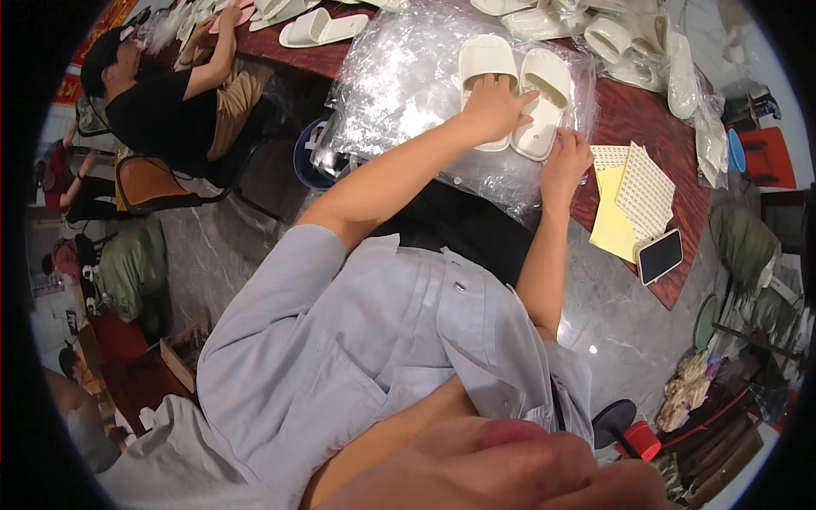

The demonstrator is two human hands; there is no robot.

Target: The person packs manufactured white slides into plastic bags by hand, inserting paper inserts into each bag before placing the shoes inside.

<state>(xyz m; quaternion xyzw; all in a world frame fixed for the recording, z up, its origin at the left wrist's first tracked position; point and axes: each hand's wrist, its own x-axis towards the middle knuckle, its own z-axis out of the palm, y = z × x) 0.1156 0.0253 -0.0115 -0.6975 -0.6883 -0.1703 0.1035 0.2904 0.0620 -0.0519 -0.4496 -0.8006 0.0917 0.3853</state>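
Observation:
A pair of cream slide slippers lies side by side on a stack of clear plastic bags (pixel 399 76), straps toward the far side. My left hand (pixel 497 109) rests over the left slipper (pixel 487 53), its fingers extended at the strap's opening and partly hidden there. The thumb side spreads across toward the right slipper (pixel 544 81). Close to that slipper's heel, my right hand (pixel 569 157) has its fingers bent and drawn together at the edge of the plastic. What they pinch, if anything, is too small to make out.
Sticker sheets (pixel 646 191), yellow backing paper (pixel 612 221) and a phone (pixel 660 257) lie at the right on the dark red table (pixel 620 110). Bagged slippers (pixel 612 38) pile up at the back. At the far left a person (pixel 170 102) sits working; a blue bin (pixel 306 157) stands below.

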